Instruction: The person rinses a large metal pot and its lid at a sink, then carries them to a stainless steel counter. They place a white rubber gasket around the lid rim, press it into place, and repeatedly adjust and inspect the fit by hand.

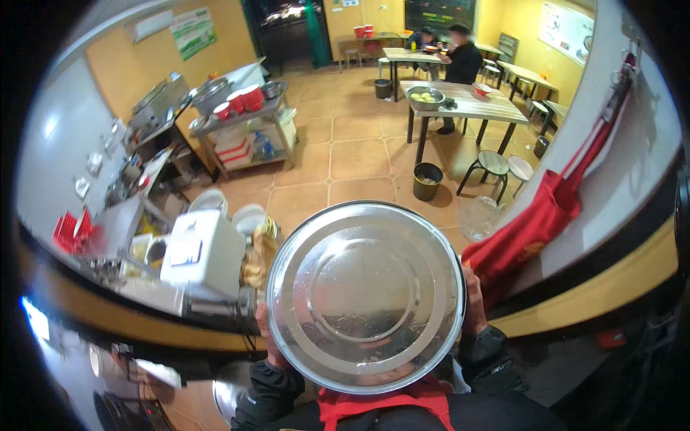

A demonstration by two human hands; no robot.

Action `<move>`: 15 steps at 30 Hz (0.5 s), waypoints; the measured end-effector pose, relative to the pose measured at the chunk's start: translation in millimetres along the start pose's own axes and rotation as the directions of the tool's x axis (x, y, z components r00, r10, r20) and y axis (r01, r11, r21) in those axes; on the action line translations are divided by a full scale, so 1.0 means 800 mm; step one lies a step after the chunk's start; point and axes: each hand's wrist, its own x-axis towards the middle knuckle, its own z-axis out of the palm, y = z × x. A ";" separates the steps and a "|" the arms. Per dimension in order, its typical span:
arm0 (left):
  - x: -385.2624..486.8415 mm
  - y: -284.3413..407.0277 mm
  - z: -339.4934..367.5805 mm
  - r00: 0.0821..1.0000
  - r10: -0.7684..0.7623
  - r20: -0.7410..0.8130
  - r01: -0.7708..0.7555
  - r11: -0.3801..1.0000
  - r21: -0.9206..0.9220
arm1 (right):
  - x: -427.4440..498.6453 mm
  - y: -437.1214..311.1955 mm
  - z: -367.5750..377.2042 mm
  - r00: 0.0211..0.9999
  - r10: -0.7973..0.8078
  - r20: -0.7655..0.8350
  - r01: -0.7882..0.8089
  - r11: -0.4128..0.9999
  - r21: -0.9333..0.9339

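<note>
A large round stainless steel lid or vessel bottom (366,296) fills the lower middle, held level in front of the red apron (385,407). Its left rim is gripped by my left hand (272,336); my right hand (474,301) holds the opposite rim. The fingers of both hands are partly hidden by the metal. Whether a pot or basin lies beneath the round face I cannot tell. Both my forearms are in dark sleeves.
At left stand a white box-shaped appliance (202,256) and a steel shelf (242,116) with red bowls. A red apron (539,226) hangs by the right wall. Ahead are a waste bin (427,182), stools (491,164) and a table (485,102); a person (464,56) sits farther back.
</note>
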 end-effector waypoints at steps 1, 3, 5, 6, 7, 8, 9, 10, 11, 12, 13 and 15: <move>0.040 0.009 0.000 0.999 -0.013 0.046 0.011 0.999 0.031 | 0.028 0.007 0.003 0.999 -0.007 -0.034 0.005 0.999 -0.044; 0.115 0.023 0.007 0.996 -0.056 0.065 0.047 0.991 0.122 | 0.086 0.018 0.004 0.996 -0.034 -0.082 0.023 0.992 -0.122; 0.185 0.029 0.021 0.988 -0.088 0.124 0.084 0.996 0.036 | 0.150 0.032 0.005 0.992 0.085 -0.090 -0.075 0.991 0.112; 0.221 0.034 0.028 0.994 -0.072 0.078 0.063 0.992 0.110 | 0.194 0.040 0.005 0.993 0.060 -0.100 -0.061 0.998 -0.005; 0.259 0.040 0.037 0.995 -0.036 0.093 0.024 0.992 0.124 | 0.241 0.046 0.008 0.997 0.008 -0.071 -0.014 0.997 -0.081; 0.298 0.049 0.050 0.999 0.004 0.038 -0.011 0.983 0.186 | 0.289 0.049 0.014 0.993 -0.113 -0.027 0.100 0.947 -0.307; 0.337 0.057 0.062 0.998 0.049 0.037 -0.055 0.980 0.193 | 0.336 0.045 0.016 0.999 -0.041 -0.001 0.040 0.972 -0.230; 0.371 0.066 0.068 0.999 0.047 0.018 -0.049 0.985 0.164 | 0.375 0.045 0.021 0.993 -0.109 0.033 0.114 0.967 -0.226; 0.406 0.078 0.075 0.997 0.023 -0.076 -0.012 0.989 0.145 | 0.422 0.045 0.031 0.979 -0.188 0.076 0.200 0.956 -0.212; 0.442 0.090 0.081 0.998 0.062 -0.002 -0.061 0.989 0.136 | 0.470 0.044 0.041 0.979 -0.184 0.086 0.198 0.959 -0.202; 0.473 0.100 0.083 0.997 0.079 -0.010 -0.077 0.989 0.124 | 0.515 0.044 0.051 0.979 -0.175 0.108 0.193 0.962 -0.191; 0.538 0.113 0.081 0.995 0.087 -0.042 -0.083 0.993 0.085 | 0.606 0.047 0.066 0.982 -0.110 0.152 0.134 0.979 -0.156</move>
